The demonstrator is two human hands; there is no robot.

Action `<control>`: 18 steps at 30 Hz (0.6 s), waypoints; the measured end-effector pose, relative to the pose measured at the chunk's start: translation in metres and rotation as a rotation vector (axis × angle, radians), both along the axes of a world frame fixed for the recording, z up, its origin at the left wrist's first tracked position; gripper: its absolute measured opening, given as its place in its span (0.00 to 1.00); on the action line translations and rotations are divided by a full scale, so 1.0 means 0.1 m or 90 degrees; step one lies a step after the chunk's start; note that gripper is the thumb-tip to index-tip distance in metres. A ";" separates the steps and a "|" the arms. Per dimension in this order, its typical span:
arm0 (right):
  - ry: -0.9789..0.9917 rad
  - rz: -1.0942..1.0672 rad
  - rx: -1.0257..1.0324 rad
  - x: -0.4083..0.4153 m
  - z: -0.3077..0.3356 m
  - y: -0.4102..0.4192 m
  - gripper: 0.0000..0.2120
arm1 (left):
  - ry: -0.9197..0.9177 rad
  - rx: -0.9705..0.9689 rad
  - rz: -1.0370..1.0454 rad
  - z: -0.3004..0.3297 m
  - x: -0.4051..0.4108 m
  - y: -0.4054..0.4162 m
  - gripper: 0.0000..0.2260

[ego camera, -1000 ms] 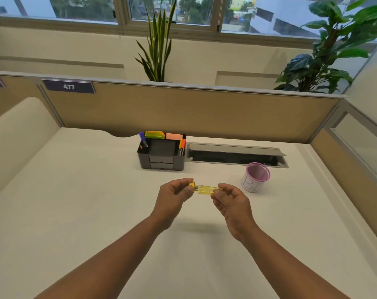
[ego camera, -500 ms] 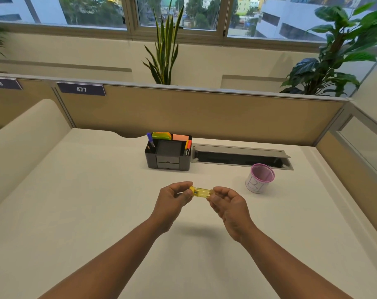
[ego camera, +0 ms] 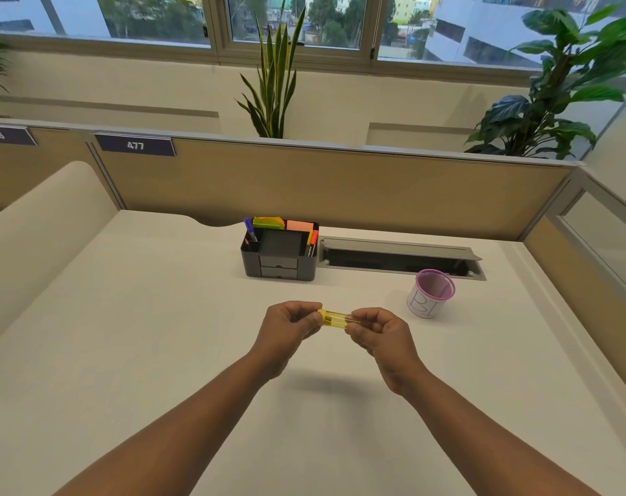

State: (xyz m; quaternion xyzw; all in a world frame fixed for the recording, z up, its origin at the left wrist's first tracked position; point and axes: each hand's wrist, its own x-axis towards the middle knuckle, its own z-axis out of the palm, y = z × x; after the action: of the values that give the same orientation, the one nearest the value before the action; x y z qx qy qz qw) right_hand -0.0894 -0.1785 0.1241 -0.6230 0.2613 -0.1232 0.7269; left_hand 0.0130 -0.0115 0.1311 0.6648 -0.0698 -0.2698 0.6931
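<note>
Both hands hold a small translucent yellow object (ego camera: 335,320) level in the air above the middle of the desk (ego camera: 125,334), the left hand (ego camera: 290,325) pinching its left end with curled fingers and the right hand (ego camera: 379,331) pinching its right end the same way. Toward the desk's far edge stands a black organizer (ego camera: 279,259) with pens and sticky notes, beside a grey cable hatch (ego camera: 401,255), and a pink-rimmed mesh cup (ego camera: 429,293) stands nearer the right edge.

one yellow highlighter (ego camera: 335,320), one organizer (ego camera: 279,267), one cup (ego camera: 426,302)
</note>
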 end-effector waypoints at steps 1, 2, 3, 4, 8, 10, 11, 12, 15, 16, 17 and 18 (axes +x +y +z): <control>0.002 0.001 -0.007 0.00 0.01 0.00 0.10 | 0.007 -0.003 0.003 0.00 0.00 0.00 0.08; 0.002 0.000 -0.013 0.01 0.01 0.01 0.10 | 0.013 -0.005 0.007 -0.01 0.00 -0.01 0.08; 0.003 -0.002 -0.018 0.01 0.01 0.01 0.10 | 0.016 -0.006 0.010 -0.01 0.00 -0.02 0.07; 0.004 -0.007 -0.023 0.00 0.02 0.00 0.10 | 0.015 -0.006 0.011 -0.01 0.00 -0.04 0.07; 0.012 -0.017 -0.045 -0.02 -0.01 -0.03 0.09 | -0.023 0.027 0.005 -0.02 -0.02 -0.10 0.07; 0.020 0.001 -0.079 -0.02 -0.02 -0.06 0.09 | -0.050 0.054 -0.004 -0.04 -0.01 -0.12 0.07; 0.029 0.016 -0.104 -0.02 -0.02 -0.07 0.08 | -0.063 0.065 -0.008 -0.04 0.00 -0.13 0.07; 0.045 0.038 -0.131 -0.01 -0.02 -0.09 0.07 | -0.072 0.074 -0.010 -0.05 0.01 -0.13 0.07; 0.112 0.109 -0.220 0.07 -0.02 -0.14 0.07 | -0.097 0.083 -0.022 -0.07 0.06 -0.13 0.09; 0.138 0.123 -0.251 0.11 -0.03 -0.15 0.08 | -0.106 0.087 -0.025 -0.08 0.08 -0.13 0.09; 0.157 0.132 -0.277 0.15 -0.04 -0.16 0.08 | -0.106 0.088 -0.026 -0.10 0.11 -0.13 0.10; 0.171 0.137 -0.300 0.19 -0.06 -0.17 0.09 | -0.106 0.088 -0.025 -0.15 0.15 -0.12 0.10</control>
State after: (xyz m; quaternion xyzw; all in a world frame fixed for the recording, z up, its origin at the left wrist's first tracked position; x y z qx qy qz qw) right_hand -0.0709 -0.1953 0.1183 -0.8096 0.2515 -0.0190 0.5299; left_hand 0.0277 -0.0234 0.1163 0.7300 -0.1212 -0.2310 0.6317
